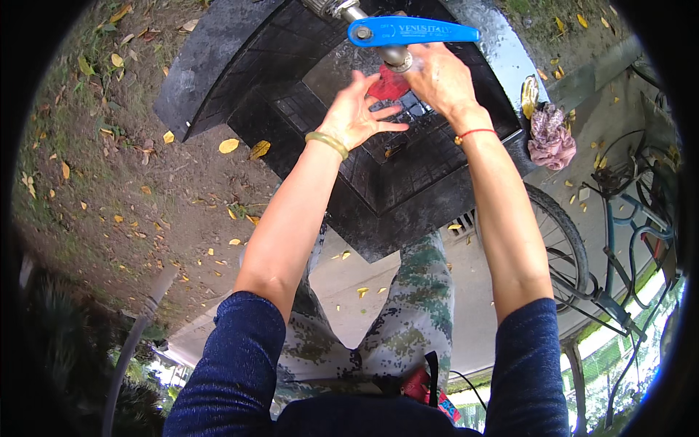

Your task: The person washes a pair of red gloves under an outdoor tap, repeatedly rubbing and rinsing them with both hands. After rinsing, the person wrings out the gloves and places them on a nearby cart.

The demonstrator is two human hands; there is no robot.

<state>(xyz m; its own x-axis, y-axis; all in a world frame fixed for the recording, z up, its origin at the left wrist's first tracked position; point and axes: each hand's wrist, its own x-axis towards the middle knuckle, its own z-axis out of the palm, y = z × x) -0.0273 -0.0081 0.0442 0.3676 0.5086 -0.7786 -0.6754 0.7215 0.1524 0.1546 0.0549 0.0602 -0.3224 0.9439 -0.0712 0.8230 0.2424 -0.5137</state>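
Note:
Below the metal spout of a tap (397,58) with a blue lever handle (415,30), a red cloth (389,83) hangs between my hands over a dark stone sink (360,235). My left hand (357,112), a pale green bangle at its wrist, has its fingers spread, palm turned toward the cloth, beside its left edge. My right hand (441,76), with a red string bracelet, is at the cloth's right side by the spout; its fingertips are partly hidden by the handle and spout, so its grip on the cloth cannot be made out. The sink's inner floor looks wet.
A crumpled pink-and-white cloth (551,136) lies on the sink's right rim, next to a yellowish wet item (529,97). A bicycle (628,218) stands at the right. Bare soil with fallen leaves (164,207) is at the left, and a drain grate (463,223) lies beyond the sink's lower edge.

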